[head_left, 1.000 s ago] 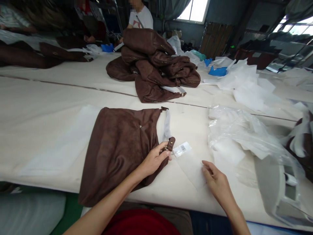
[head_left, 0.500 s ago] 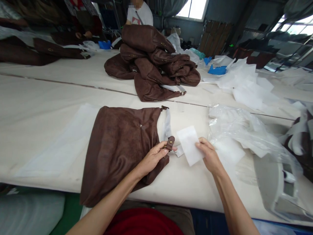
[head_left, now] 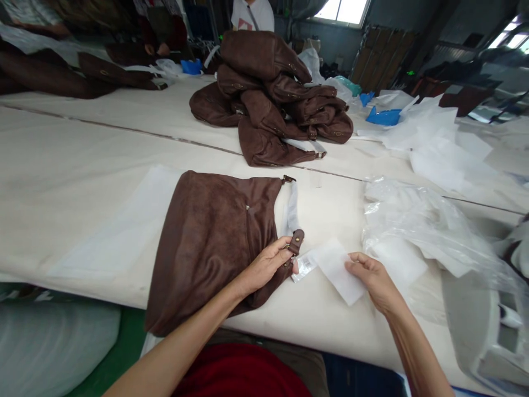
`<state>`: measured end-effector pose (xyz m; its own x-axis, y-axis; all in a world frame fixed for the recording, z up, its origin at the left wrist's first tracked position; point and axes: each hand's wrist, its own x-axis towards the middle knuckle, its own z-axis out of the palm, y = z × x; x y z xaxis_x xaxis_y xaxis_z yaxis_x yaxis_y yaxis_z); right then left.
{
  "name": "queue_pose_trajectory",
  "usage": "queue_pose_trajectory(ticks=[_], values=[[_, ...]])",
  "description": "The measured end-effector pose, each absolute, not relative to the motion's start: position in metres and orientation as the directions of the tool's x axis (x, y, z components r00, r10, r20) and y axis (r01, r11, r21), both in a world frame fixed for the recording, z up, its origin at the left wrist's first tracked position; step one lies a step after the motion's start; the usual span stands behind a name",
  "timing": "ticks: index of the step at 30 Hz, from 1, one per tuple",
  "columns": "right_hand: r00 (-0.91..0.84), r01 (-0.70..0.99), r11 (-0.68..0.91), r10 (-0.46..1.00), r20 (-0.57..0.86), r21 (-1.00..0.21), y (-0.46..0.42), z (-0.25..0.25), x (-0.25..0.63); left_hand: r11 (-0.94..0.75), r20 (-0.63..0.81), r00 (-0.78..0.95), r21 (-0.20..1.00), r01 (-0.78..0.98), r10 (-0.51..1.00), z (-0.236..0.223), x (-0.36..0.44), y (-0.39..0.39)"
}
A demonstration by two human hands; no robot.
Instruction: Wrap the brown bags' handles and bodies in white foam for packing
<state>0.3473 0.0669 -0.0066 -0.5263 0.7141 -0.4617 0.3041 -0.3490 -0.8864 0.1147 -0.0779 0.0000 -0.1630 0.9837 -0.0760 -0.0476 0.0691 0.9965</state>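
Note:
A brown leather handbag lies flat on the white-covered table in front of me. My left hand grips the bag's strap tab, a short brown piece with a brass stud, at the bag's right side. Beside those fingers lies a small clear packet with a printed label. My right hand pinches the edge of a white paper sheet; its far corner meets or overlaps the packet. White wrapping covers the strap between the bag's top buckle and the tab.
Several brown bags are piled at the back. Crumpled clear plastic and loose white paper lie to the right, near a grey plastic bin. A translucent sheet lies left. Other people stand across the table.
The white sheet in my right hand has tilted and moved lower, towards the clear packet, which now shows more fully. My left hand still holds the strap tab. The whole view has shifted slightly.

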Motion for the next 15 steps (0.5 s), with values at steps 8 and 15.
queue_pose_trajectory(ticks=[8,15], values=[[-0.785,0.443,0.029,0.495,-0.373,-0.896,0.083,-0.003,0.262,0.096,-0.094,-0.077,0.995,0.019,0.993,-0.008,0.118,-0.075],[-0.866,0.24,-0.512,0.271,-0.421,-0.825,0.075,-0.007,0.254,0.18,-0.184,-0.175,0.983,-0.038,0.967,-0.002,0.123,-0.076]])
